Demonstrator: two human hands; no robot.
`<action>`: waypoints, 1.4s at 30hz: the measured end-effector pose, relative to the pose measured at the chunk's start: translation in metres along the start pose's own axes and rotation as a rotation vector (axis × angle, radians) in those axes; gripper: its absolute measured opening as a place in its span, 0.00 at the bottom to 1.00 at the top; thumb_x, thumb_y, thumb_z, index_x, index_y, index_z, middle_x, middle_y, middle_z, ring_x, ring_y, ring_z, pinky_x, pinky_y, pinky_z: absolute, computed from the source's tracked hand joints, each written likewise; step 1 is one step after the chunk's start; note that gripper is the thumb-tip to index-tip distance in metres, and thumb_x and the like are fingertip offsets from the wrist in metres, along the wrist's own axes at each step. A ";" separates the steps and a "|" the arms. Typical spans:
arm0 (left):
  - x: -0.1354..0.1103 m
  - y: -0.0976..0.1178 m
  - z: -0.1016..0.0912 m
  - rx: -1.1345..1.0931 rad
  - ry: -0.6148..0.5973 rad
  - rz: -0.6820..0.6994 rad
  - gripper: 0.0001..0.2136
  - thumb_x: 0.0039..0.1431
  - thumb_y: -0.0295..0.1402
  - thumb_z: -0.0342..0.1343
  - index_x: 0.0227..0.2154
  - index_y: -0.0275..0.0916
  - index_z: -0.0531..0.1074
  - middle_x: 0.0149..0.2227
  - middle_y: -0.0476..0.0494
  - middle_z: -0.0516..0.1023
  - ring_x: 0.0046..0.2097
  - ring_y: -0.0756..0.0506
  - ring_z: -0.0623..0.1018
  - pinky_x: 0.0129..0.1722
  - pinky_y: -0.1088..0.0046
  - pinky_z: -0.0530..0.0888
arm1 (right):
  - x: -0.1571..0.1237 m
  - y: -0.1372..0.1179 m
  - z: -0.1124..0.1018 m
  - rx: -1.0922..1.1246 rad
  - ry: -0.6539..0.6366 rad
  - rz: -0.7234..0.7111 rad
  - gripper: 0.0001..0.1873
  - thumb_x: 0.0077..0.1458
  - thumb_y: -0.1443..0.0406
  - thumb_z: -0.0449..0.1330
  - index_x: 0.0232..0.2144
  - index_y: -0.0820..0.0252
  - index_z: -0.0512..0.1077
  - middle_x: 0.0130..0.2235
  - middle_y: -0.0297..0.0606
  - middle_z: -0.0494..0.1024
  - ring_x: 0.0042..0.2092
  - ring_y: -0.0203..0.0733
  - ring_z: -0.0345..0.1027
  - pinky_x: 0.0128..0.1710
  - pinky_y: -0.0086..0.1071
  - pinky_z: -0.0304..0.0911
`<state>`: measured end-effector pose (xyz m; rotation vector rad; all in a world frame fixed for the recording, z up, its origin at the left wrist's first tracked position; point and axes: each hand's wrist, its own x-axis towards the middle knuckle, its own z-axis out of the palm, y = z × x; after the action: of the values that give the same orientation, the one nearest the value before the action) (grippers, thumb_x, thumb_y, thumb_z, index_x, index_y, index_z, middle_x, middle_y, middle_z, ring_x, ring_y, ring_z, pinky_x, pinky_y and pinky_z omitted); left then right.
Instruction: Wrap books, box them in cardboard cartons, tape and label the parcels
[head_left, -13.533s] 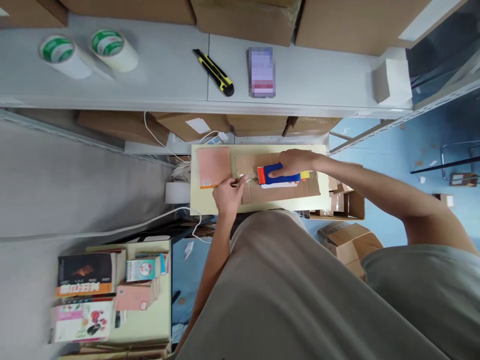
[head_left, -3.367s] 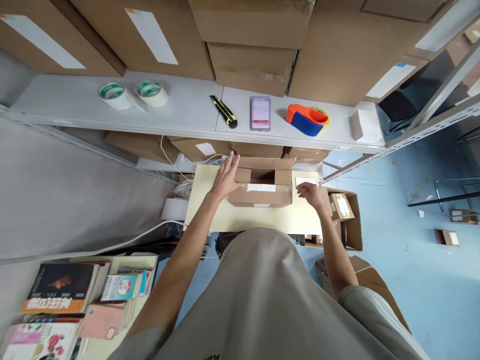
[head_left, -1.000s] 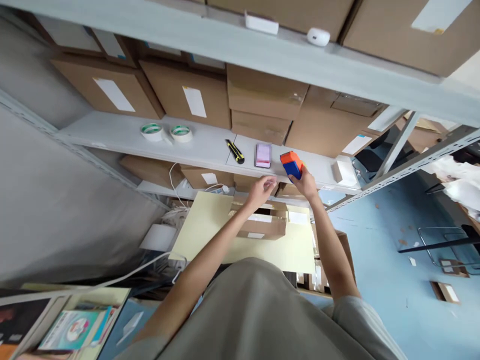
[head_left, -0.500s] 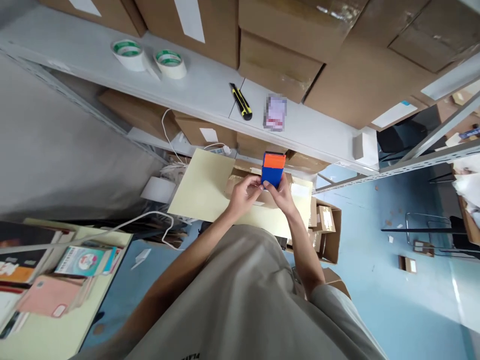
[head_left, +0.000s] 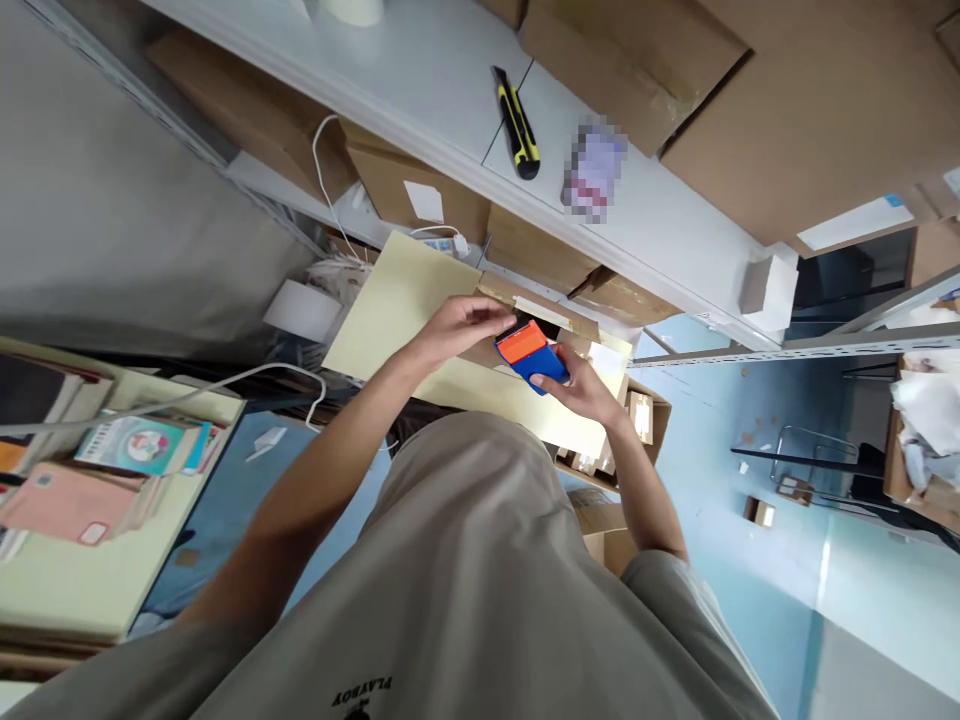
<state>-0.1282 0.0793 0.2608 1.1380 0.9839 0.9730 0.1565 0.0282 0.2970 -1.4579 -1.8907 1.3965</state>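
My right hand (head_left: 585, 388) grips a small flat blue-and-orange case (head_left: 538, 362), thumb on its blue face. The case is tilted, with its orange part and a dark end edge toward my left hand. My left hand (head_left: 466, 326) has its fingers stretched out by that dark edge; whether the fingertips touch it I cannot tell. Beneath both hands, an open cardboard box (head_left: 491, 352) rests on a pale yellow tabletop (head_left: 397, 290), partly hidden by the hands and the case.
A grey shelf (head_left: 442, 90) in front carries a yellow-black utility knife (head_left: 516, 125), a blurred purple item (head_left: 595, 170) and large cartons (head_left: 810, 110). Books (head_left: 131, 445) lie on a table at left. A white cable (head_left: 247, 372) crosses nearby. Another carton (head_left: 660, 425) stands right of the tabletop.
My left hand has come off the case's lower end and moved to its upper edge. The case has tilted leftward in my right hand. The camera view has shifted and turned.
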 end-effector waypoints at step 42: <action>0.054 -0.176 -0.024 -0.367 0.573 -0.465 0.07 0.64 0.32 0.70 0.30 0.38 0.81 0.28 0.48 0.78 0.33 0.47 0.76 0.37 0.70 0.71 | 0.181 -0.204 -0.015 -0.503 -0.466 0.569 0.40 0.56 0.26 0.73 0.36 0.57 0.80 0.29 0.38 0.83 0.31 0.45 0.79 0.28 0.35 0.67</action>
<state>-0.1182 0.1105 0.0778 0.2921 1.3774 1.0552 -0.0075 0.2000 0.4317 -2.1980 -2.3495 1.6966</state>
